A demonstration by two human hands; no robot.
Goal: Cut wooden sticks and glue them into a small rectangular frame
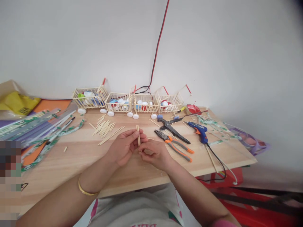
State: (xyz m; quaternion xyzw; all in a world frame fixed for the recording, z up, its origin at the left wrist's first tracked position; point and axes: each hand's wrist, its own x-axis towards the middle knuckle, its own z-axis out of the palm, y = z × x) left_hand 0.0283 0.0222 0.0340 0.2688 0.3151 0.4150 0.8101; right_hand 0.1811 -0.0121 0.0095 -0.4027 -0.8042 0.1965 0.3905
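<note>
My left hand (pixel 122 147) pinches a pair of thin wooden sticks (pixel 137 128) between thumb and fingers, holding them nearly upright above the table. My right hand (pixel 155 154) is closed at the lower end of the same sticks, its thumb and fingertips pressed together there. The fingers partly hide that end. Beyond my left hand lies a loose pile of short wooden sticks (pixel 105 128). Just right of my right hand are pliers with orange and grey handles (pixel 176 145) and a black cutter tool (pixel 171 128).
Several small stick-built carts (pixel 119 102) with bottle-cap wheels stand along the wall, filled with caps. A blue glue gun (pixel 200 130) with a black cord lies at right. Plastic-wrapped packs (pixel 44 126) cover the left side. A red stool (pixel 236 178) is beyond the table's right edge.
</note>
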